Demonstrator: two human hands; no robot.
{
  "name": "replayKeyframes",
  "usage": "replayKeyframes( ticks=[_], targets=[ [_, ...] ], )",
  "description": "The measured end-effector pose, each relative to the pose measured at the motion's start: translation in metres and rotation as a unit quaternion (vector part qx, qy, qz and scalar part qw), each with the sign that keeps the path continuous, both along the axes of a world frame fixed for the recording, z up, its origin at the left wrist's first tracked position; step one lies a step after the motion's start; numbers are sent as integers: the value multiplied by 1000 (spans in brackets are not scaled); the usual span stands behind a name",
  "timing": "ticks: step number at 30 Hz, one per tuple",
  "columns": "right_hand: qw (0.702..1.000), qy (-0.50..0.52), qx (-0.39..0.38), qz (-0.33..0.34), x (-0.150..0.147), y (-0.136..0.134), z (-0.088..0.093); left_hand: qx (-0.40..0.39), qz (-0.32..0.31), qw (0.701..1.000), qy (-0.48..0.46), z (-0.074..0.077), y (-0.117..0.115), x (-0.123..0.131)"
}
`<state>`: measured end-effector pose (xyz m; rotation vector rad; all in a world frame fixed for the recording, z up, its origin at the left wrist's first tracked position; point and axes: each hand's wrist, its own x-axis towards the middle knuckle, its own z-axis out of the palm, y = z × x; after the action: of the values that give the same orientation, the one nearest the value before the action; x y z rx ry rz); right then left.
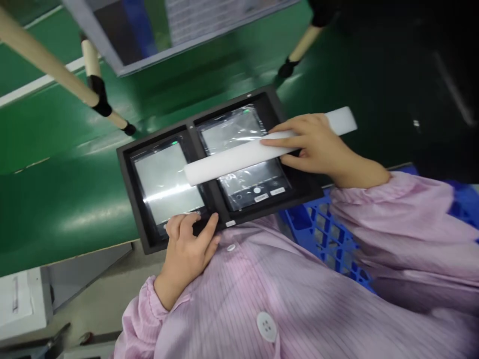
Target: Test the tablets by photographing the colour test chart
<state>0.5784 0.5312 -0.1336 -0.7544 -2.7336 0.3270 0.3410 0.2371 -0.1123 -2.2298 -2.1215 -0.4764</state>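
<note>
My right hand (312,144) grips a long white foam strip (228,162) between thumb and fingers. The strip lies slantwise over a black tray (277,208) with two compartments. In the left compartment is a flat device with a lit touchscreen (160,174). A second touchscreen device (220,134), under shiny clear film, sits in the right compartment, partly covered by the strip. My left hand (189,244) rests at the tray's front edge, over the lower end of the left device. Its fingers are bent and apart, with nothing visible between them.
The tray lies on a green tabletop (75,209). Behind it, a stand with cream tubular legs (56,60) holds up a framed sheet (209,30). A blue plastic crate (333,239) is below the table's front edge at right. A white box-like surface (26,304) is at lower left.
</note>
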Motion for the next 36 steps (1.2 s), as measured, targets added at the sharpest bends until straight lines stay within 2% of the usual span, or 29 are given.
replayKeyframes(
  ticks=[3, 7, 11, 17, 20, 24, 31, 33, 36],
  targets=[
    [1000, -12, -7, -12, 14, 1, 8, -47, -59, 997, 13, 7, 34, 18],
    [996, -16, -7, -89, 53, 1, 14, -86, -95, 991, 43, 9, 65, 39],
    [987, -4, -1, -159, 85, -1, 13, -83, -101, 991, 41, 5, 80, 53],
    [985, 28, 4, -168, 90, -3, 10, -79, -98, 990, 60, 3, 91, 61],
    [986, 32, 0, -166, 90, -2, 9, -65, -101, 992, 46, 8, 85, 54],
    [986, 36, 7, -165, 93, 1, 5, -53, -81, 994, 44, 15, 63, 37],
    [982, 37, 3, -188, 78, -4, 4, -86, 5, 996, 33, 5, 10, 13],
    [978, 51, 16, -203, 78, -11, -1, -106, 37, 993, 33, 3, -3, 10],
    [954, 126, 96, -256, 92, -24, -21, -124, 73, 989, 34, 1, -20, 7]
  ],
)
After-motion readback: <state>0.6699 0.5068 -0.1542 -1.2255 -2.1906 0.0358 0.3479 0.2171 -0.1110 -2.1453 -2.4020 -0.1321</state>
